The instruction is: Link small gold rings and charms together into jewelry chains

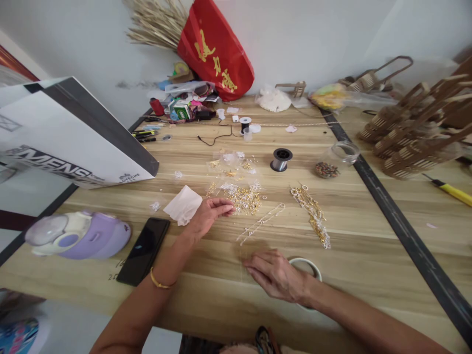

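Pinching with left hand (210, 215) at near-left side of gold-and-silver pile (248, 199), mid surface (354, 265); can't tell if holding a piece. Curling right hand (275, 273) near front edge, fingertips together; can't confirm any hold. With chain (260, 222) between pile and right hand, probably for easy reach; with strand bundle (315, 218) toward right edge, likely to avoid mixing.

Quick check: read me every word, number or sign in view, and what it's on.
"MENS": white cardboard box; smaller adjoining letters blurred.
"YTECHE", first letter unclear: same box.
"25", handwritten: pale wooden tabletop; number above starts "1", rest unclear.
Gold characters, bright red bag: too blurred to read.
Small green-and-white carton: print too small to read.
Purple plastic bottle: mark too small.
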Motion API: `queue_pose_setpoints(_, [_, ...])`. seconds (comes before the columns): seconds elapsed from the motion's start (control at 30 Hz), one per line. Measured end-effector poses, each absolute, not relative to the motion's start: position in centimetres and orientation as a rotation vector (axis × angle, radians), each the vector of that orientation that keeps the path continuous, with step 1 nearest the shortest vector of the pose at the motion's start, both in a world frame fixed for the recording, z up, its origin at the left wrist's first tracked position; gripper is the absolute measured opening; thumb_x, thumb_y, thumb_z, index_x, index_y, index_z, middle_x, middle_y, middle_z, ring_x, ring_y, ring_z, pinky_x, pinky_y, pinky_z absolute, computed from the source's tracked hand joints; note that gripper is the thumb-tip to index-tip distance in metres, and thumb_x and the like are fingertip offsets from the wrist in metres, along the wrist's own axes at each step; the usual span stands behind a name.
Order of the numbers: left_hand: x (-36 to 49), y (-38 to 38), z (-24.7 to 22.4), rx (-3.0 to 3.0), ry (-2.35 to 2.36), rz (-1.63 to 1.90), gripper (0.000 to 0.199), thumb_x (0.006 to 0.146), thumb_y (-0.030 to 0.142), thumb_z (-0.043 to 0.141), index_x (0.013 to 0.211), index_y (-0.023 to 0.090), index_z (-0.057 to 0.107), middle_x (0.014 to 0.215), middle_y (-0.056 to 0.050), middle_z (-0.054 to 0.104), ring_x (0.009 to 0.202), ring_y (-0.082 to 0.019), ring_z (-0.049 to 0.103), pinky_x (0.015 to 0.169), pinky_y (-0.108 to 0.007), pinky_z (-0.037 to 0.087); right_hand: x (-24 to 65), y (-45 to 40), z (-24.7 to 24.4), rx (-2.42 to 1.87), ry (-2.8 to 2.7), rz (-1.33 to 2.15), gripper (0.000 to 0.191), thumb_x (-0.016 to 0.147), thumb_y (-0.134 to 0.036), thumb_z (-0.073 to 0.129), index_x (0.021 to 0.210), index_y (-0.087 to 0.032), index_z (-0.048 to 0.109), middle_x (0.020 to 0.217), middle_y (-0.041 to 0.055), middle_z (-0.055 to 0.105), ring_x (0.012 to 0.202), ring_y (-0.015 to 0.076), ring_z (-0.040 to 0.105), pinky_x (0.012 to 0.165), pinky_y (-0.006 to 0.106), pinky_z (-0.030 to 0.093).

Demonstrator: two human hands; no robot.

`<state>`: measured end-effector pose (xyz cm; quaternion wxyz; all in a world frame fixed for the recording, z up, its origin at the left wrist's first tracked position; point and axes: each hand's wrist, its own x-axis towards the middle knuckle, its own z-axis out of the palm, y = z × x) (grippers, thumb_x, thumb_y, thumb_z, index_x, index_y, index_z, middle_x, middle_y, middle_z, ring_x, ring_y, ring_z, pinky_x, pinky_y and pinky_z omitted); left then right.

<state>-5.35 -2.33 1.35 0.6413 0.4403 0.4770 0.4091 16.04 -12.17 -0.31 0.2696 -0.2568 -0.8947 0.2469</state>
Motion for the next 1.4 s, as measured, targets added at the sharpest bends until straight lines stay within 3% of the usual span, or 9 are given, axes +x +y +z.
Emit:
queue_pose_setpoints(0.23, [-4.6,-4.6,1.5,0.929,1.016,0.884,0.017,0.063,0.022,0.073,0.077,0.013,0.068,0.073,-0.005,0.071,0.068,-0.014,0.064,0.071,-0.029,0.05,16.5,-11.2,0.6,-0.783,-2.332,0.702,0.012,0.092,-0.017,0.042,0.092,-0.017,0.054,0.073,0.0027,0.058,0.064,0.0122,0.052,0.061,0.024,0.041])
queue_pose_setpoints(0.37, [-4.2,-5.6,1.7,0.974,1.04,0.878,0.016,0.064,0.023,0.073,0.075,0.013,0.068,0.071,-0.003,0.07,0.068,-0.014,0.063,0.07,-0.027,0.048,16.1,-10.6,1.8,-0.906,-2.179,0.892,0.014,0.091,-0.019,0.043,0.099,-0.016,0.054,0.08,0.0041,0.059,0.069,0.012,0.053,0.062,0.023,0.043])
queue_pose_setpoints(0.57, [-3.9,-6.4,1.2,1.073,1.077,0.885,0.014,0.063,0.023,0.073,0.074,0.015,0.07,0.07,-0.001,0.068,0.065,-0.012,0.058,0.067,-0.024,0.045,15.0,-9.1,2.6,-1.098,-1.868,1.105,0.015,0.089,-0.03,0.049,0.094,-0.016,0.052,0.072,0.0001,0.055,0.061,0.0096,0.049,0.051,0.019,0.039])
queue_pose_setpoints(0.7, [-3.9,-6.6,0.4,1.041,1.029,0.88,0.014,0.062,0.024,0.074,0.073,0.015,0.07,0.065,0.0,0.067,0.06,-0.01,0.056,0.063,-0.023,0.043,14.3,-8.2,2.6,-1.104,-1.812,1.173,0.019,0.088,-0.033,0.051,0.09,-0.015,0.055,0.072,0.0008,0.056,0.059,0.009,0.047,0.051,0.02,0.037])
queue_pose_setpoints(1.4, [-3.8,-6.8,0.0,1.224,1.075,0.857,0.011,0.064,0.021,0.07,0.068,0.012,0.065,0.065,-0.001,0.065,0.061,-0.011,0.056,0.061,-0.022,0.044,13.9,-8.0,0.2,-1.154,-1.774,1.212,0.025,0.086,-0.038,0.053,0.08,-0.014,0.058,0.066,-0.0004,0.053,0.058,0.0095,0.046,0.051,0.02,0.036])
